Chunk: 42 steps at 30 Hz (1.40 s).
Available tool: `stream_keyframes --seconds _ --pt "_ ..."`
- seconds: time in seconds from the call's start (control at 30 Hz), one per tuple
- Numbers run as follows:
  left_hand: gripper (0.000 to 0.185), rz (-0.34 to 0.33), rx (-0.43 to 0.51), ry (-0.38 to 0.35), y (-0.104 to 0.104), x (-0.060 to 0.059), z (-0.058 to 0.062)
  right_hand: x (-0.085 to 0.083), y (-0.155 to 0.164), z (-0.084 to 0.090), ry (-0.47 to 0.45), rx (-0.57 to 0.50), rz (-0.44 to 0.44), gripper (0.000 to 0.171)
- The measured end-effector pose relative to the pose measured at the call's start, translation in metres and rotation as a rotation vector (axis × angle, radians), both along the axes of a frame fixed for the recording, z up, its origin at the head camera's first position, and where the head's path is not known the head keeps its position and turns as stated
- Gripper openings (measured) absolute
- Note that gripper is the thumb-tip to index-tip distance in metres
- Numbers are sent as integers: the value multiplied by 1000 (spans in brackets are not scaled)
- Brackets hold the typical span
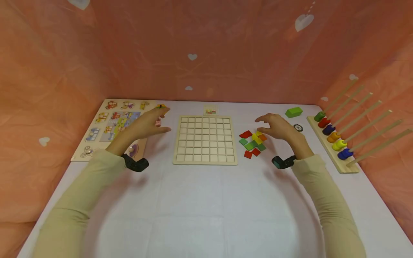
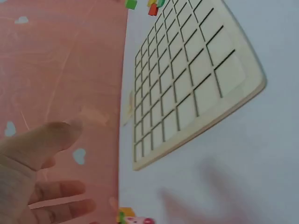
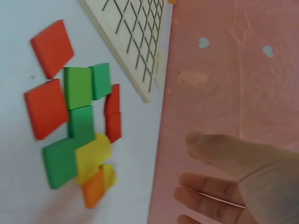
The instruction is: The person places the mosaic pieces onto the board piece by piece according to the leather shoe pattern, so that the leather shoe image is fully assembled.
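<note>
A pale wooden grid board lies flat in the middle of the white table. Right of it sits a pile of several coloured flat tiles, red, green, yellow and orange. My right hand hovers just above and right of the pile, fingers relaxed, holding nothing. My left hand hovers left of the board over the edge of an animal peg puzzle, fingers extended and empty.
A wooden rack with slanted rods and coloured rings stands at the right edge. A green block and a small black-and-white disc lie behind my right hand. A small picture card lies behind the board. Pink cloth walls enclose the table.
</note>
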<state>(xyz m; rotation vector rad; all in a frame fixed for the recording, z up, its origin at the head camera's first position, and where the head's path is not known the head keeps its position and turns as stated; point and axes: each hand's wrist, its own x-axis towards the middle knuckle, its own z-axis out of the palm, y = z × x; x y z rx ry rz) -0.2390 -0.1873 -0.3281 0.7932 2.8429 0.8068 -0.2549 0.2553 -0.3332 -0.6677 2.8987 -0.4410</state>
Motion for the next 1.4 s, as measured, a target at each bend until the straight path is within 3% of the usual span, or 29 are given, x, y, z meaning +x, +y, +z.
stream_keyframes --seconds 0.17,0.33,0.73,1.0,1.27,1.4 --pt "75 -61 48 -8 -2 0 -21 -1 3 -14 -51 -18 -7 36" --pt "72 -65 58 -46 0 -2 -37 -4 7 -25 -62 -43 -31 36" --pt "68 -81 87 -72 10 -2 -63 -10 15 -50 -91 -165 -135 37" --pt "66 -44 -7 -77 13 0 -66 -12 17 -63 -79 -174 -193 34" --pt "69 40 -79 -133 15 0 -64 -14 15 -69 -57 -188 -235 30" --pt "68 49 -88 -142 16 -2 -65 -14 13 -70 -59 -207 -266 31"
